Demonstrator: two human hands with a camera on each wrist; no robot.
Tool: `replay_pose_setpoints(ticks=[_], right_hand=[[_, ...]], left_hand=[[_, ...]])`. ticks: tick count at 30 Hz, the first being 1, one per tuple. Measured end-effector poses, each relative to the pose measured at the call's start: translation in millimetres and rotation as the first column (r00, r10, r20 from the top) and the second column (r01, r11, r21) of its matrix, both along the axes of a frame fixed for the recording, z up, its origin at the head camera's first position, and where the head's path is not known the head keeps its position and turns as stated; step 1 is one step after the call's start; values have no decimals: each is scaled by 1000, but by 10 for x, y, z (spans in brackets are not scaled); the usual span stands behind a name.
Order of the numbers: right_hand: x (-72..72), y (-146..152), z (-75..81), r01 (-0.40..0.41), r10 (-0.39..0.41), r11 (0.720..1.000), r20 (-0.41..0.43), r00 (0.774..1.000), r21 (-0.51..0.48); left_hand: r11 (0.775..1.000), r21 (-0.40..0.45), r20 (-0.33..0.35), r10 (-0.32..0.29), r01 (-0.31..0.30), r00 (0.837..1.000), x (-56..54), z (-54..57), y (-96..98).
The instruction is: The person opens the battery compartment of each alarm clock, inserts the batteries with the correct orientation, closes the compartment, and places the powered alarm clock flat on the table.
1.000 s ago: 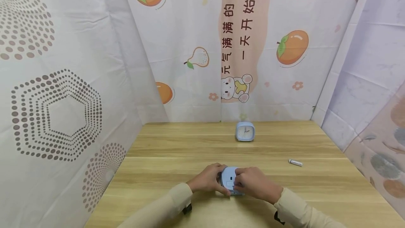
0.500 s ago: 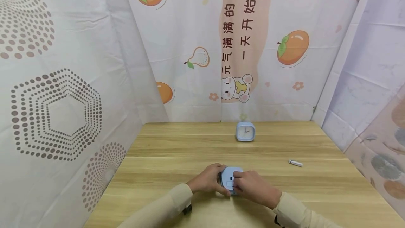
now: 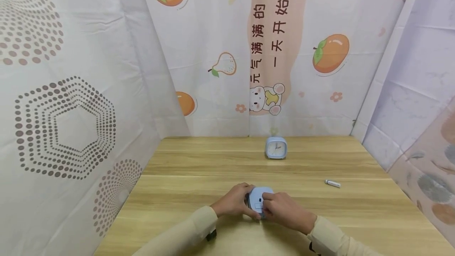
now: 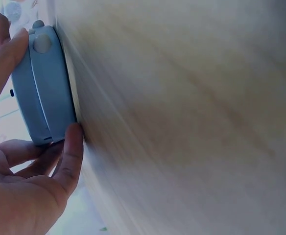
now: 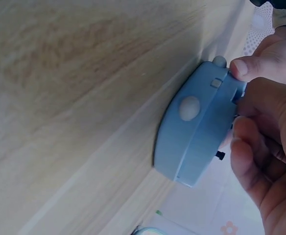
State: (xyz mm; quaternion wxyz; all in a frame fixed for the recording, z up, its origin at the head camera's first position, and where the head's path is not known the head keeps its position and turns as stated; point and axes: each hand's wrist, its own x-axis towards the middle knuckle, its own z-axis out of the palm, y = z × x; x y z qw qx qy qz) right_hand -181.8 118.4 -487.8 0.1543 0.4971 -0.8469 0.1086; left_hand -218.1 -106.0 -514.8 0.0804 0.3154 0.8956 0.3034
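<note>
A light blue alarm clock [image 3: 256, 195] lies face down on the wooden table, its back showing a small black knob. My left hand [image 3: 234, 200] grips the clock's side; in the left wrist view the thumb and fingers sit on opposite edges of the clock [image 4: 52, 88]. My right hand [image 3: 285, 211] has its fingers curled against the clock's back. Close up in the right wrist view, the right fingertips [image 5: 245, 128] touch the back near a notch by the clock's [image 5: 194, 132] edge. Whether they pinch something there is hidden.
Another light blue alarm clock [image 3: 276, 147] stands upright at the table's far edge, its white dial facing me. A small white cylindrical battery [image 3: 332, 183] lies on the table [image 3: 199, 165] to the right. Patterned curtains [image 3: 199, 42] hang behind and at both sides.
My right hand has shifted slightly down and left over the clock's back, its fingers staying curled. The left hand and the clock stay in place.
</note>
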Motion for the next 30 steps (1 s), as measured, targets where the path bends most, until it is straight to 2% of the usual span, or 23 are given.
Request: replay_pose_setpoints(ticks=[4, 11, 20, 30], right_hand=[[-7, 20, -21, -28, 27, 999, -28, 999, -35], [-15, 36, 1, -37, 37, 998, -9, 999, -57], [-37, 45, 27, -12, 13, 997, 4, 1000, -75], [-41, 58, 34, 8, -7, 996, 7, 1000, -93]], left_hand=[[1000, 1, 29, 4, -4, 1000, 8, -7, 8], [1000, -1, 39, 12, -12, 999, 10, -5, 3], [1000, 1, 17, 0, 0, 1000, -14, -9, 0], [1000, 13, 36, -3, 2, 999, -28, -30, -7]])
